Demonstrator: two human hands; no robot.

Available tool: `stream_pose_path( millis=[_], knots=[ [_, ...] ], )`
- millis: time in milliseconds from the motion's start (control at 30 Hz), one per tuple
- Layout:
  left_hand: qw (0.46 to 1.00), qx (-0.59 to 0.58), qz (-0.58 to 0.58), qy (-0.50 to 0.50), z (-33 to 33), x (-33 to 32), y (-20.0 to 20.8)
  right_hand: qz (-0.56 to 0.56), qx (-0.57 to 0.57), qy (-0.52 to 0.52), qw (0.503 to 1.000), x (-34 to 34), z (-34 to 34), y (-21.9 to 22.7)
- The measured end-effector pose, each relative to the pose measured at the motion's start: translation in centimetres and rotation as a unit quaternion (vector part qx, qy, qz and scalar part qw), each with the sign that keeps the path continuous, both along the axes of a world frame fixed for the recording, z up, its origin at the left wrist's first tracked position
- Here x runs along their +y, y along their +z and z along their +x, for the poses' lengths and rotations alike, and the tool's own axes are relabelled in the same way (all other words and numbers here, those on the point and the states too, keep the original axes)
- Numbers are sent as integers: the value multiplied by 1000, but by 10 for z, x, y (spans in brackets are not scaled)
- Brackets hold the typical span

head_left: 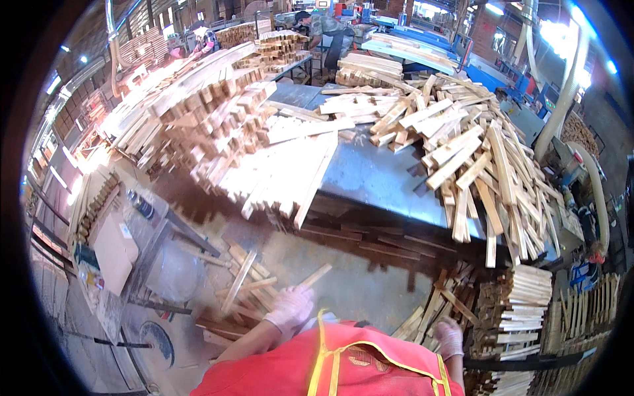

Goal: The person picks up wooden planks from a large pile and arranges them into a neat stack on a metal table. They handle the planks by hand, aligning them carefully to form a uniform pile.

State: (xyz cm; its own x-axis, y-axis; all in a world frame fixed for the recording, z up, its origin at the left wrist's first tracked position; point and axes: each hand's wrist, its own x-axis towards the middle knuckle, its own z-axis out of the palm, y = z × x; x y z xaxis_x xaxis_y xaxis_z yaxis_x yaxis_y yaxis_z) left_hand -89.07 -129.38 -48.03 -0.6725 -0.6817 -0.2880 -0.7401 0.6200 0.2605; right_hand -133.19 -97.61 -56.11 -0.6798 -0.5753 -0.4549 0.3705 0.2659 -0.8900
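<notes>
Near the frame's bottom centre, my gloved left hand [288,309] closes around a thin wooden slat [312,276] whose long axis runs up-right from the fingers, while my right hand [450,338], lower right, reaches a slat stack [518,305], grip unclear.

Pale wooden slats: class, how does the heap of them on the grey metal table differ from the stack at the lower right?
The loose heap of pale wooden slats sprawls across the grey metal table, pieces crossing at all angles; the neat stack of pale wooden slats sits lower, beside the table, pieces parallel with ends aligned. The heap is far larger. Both are light, unfinished wood.
</notes>
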Motion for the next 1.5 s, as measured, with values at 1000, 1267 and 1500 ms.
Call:
stream_pose_path(
  millis=[1000, 1267, 1500],
  knots=[
    [946, -249, -172, 113, -258, -639, 60, 382, 558, 67, 734, -961, -375, 124],
    [942, 122, 91, 298, -257, -457, 43, -8, 382, 81, 921, -809, -286, 95],
    [957, 84, -7, 278, -208, -419, -14, 90, 87, 320, 939, -670, 0, 32]
  ],
)
